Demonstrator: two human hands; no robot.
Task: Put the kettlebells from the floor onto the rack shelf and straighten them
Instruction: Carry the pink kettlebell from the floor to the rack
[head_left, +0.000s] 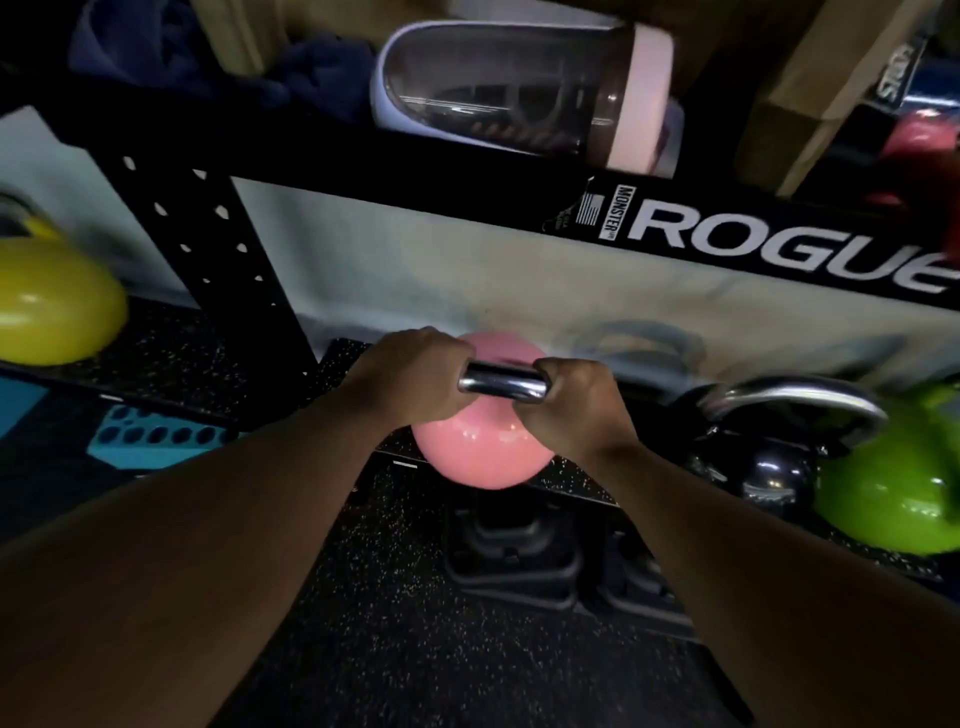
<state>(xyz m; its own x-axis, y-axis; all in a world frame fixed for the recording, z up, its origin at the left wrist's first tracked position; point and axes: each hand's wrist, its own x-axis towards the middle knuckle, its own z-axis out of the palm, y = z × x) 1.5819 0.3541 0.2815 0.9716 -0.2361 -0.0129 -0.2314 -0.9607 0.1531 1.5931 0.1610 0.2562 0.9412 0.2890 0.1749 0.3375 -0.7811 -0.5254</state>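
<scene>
- Glossy pink kettlebell with a chrome steel handle (480, 441) at scene centre, gripped by both hands; body overlaps the near lip of the low black speckled-rubber rack shelf (571, 486). Can't tell if it's resting on the lip or just clear of it.
- Left hand (410, 379) wrapped closed round the left end of the handle, right hand (576, 400) wrapped closed round the right end; bare chrome shows between them. Two-handed grip likely because the weight is heavy and needs steering onto the shelf without swinging.
- Both forearms reach forward and down from the near edge, so the load stays in front of the body.
- To the right on the same shelf: small dark glossy kettlebell (774, 475), then lime-green kettlebell with a chrome handle (893, 499) just beside it. Pink one looks aimed at the gap left of them.
- Far left, beyond the black perforated steel upright (208, 244): yellow-green kettlebell (52, 306), on a separate bay.
- Black moulded shapes on the speckled floor (514, 561) just near of the shelf; blurry, can't identify.
- Upper beam with white ROGUE lettering (789, 244) overhangs, so clearance is low; the clear plastic shaker bottle with a pale lid (519, 93) lies on its side above it.
- Judgement: placing step under way, straightening not yet done.
</scene>
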